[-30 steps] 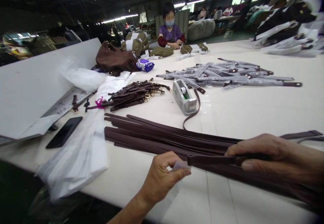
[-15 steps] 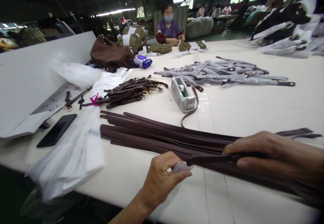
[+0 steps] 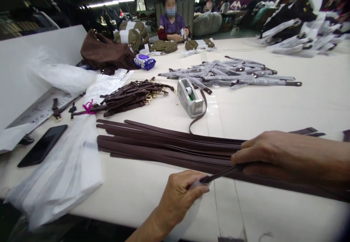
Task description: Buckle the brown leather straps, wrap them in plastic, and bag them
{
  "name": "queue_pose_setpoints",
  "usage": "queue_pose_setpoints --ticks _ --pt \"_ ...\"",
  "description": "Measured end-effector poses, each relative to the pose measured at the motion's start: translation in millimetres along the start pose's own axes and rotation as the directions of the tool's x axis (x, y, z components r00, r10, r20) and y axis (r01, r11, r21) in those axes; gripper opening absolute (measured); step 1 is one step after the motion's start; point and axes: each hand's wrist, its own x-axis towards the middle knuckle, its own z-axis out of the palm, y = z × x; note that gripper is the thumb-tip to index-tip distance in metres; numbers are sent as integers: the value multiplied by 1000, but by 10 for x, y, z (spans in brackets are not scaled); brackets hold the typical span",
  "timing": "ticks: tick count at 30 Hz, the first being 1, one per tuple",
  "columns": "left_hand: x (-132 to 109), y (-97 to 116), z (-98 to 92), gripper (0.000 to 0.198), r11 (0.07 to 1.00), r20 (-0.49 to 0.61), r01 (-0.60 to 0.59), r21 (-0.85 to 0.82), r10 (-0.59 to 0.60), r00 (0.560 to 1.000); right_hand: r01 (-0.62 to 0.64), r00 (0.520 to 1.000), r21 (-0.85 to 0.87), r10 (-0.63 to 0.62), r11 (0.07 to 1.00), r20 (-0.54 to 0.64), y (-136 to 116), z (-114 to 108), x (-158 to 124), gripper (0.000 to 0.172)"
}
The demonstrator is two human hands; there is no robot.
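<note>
My right hand [image 3: 270, 154] grips one dark brown leather strap [image 3: 221, 174] and holds its end out to the left, just above the white table [image 3: 273, 110]. At that strap end my left hand [image 3: 179, 196] pinches a thin clear sleeve [image 3: 195, 185] between thumb and fingers. Right behind both hands lies a pile of long brown straps [image 3: 153, 141], stretched from left to right. A grey tape dispenser [image 3: 189, 98] stands beyond the pile.
A bundle of short buckled straps [image 3: 131, 95] and a heap of wrapped straps [image 3: 232, 75] lie further back. White bags [image 3: 62, 165] and a black phone [image 3: 42, 149] lie at the left. A brown bag [image 3: 105, 54] sits far left; a person works at the far edge.
The strap end has come down to my left hand's fingers and meets the clear sleeve. My view has shifted, so everything sits a little further left and lower.
</note>
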Motion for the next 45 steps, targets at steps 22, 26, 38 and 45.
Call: queue_pose_setpoints --ticks 22,26,38,45 --pt "-355 -179 119 6 997 -274 -39 -60 21 962 234 951 -63 -215 970 224 -155 233 384 15" --pt "-335 -24 34 7 990 -282 -98 103 124 952 294 924 -71 -265 953 277 -374 278 458 11" --pt "-525 7 18 16 991 -335 81 -104 -112 936 247 960 22 -248 969 129 -544 333 385 16" --pt "-490 111 42 15 985 -258 56 -165 -98 961 286 956 -51 -281 957 89 -600 438 385 17"
